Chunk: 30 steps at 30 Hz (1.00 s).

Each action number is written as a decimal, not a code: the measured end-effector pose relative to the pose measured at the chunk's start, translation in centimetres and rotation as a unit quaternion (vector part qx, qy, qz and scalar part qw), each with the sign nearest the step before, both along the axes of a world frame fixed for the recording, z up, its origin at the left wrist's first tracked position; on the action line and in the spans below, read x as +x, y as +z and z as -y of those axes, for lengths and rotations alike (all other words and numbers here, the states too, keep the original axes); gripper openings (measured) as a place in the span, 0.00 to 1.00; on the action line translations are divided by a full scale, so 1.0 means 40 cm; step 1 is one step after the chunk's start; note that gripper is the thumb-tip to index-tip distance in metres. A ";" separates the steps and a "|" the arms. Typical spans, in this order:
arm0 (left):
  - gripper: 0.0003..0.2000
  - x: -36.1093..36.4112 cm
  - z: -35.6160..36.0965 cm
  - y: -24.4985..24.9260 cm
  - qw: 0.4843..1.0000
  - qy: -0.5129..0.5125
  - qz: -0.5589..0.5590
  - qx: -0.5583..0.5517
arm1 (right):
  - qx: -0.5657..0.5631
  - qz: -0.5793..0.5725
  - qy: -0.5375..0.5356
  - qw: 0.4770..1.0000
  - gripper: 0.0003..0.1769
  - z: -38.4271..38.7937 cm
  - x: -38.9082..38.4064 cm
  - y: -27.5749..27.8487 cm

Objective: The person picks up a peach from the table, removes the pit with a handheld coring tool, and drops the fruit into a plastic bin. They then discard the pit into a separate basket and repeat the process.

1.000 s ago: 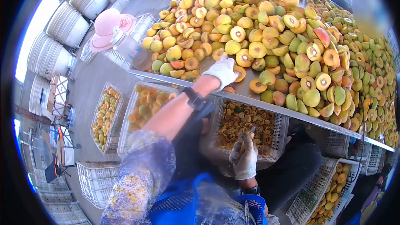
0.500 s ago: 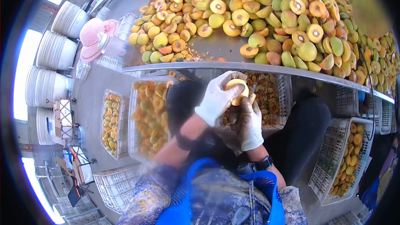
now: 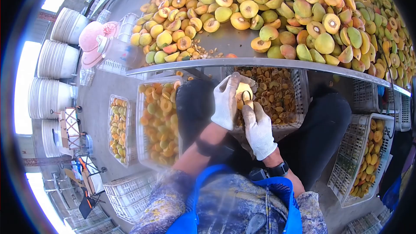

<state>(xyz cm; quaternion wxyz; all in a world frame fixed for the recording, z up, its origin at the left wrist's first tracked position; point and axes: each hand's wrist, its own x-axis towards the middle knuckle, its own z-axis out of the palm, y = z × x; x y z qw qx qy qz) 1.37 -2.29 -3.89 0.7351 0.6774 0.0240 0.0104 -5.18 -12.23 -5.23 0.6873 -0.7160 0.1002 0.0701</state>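
My left hand (image 3: 227,102), in a white glove, holds a halved peach (image 3: 242,91) cut side toward me, above the crate of pits (image 3: 299,99) between my knees. My right hand (image 3: 259,130), also gloved, grips a small pitting tool (image 3: 247,97) whose tip presses into the middle of the peach half. Both hands meet just below the metal table's edge (image 3: 208,63). Halved peaches (image 3: 277,13) lie heaped on that table.
A crate of pitted halves (image 3: 158,121) stands at my left knee, another crate of fruit (image 3: 117,130) beyond it. A crate of peaches (image 3: 368,156) sits at my right. A pink hat (image 3: 93,39) and stacked white basins (image 3: 56,60) are at the left.
My left hand took a peach half from the table and brought it down over the pit crate. My right hand rose to meet it and now digs the tool into the fruit.
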 end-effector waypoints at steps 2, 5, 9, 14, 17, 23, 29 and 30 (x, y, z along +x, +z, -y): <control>0.19 0.000 0.003 0.004 0.996 0.020 -0.063 -0.067 | -0.015 -0.002 0.010 1.000 0.19 -0.005 0.002 -0.008; 0.19 0.003 0.008 0.007 0.994 0.042 -0.073 -0.075 | -0.021 0.007 0.011 1.000 0.18 -0.019 0.002 -0.019; 0.17 0.000 0.016 -0.005 0.989 0.061 -0.092 -0.103 | -0.042 0.024 -0.001 0.999 0.18 -0.024 -0.005 -0.029; 0.16 -0.007 0.011 -0.012 0.991 0.059 -0.079 -0.092 | -0.037 0.019 0.013 0.999 0.18 -0.027 -0.008 -0.035; 0.16 -0.011 0.006 -0.017 0.993 0.061 -0.073 -0.067 | -0.032 0.027 0.014 0.999 0.17 -0.034 -0.013 -0.044; 0.16 -0.017 0.009 -0.010 0.994 0.069 -0.070 -0.054 | -0.038 0.042 0.014 0.998 0.16 -0.041 -0.016 -0.059; 0.16 -0.017 0.018 0.007 0.989 0.078 -0.076 -0.097 | -0.051 0.078 -0.006 0.996 0.14 -0.052 -0.015 -0.057; 0.16 -0.017 0.018 0.006 0.990 0.075 -0.073 -0.096 | -0.051 0.080 -0.009 0.995 0.14 -0.053 -0.015 -0.058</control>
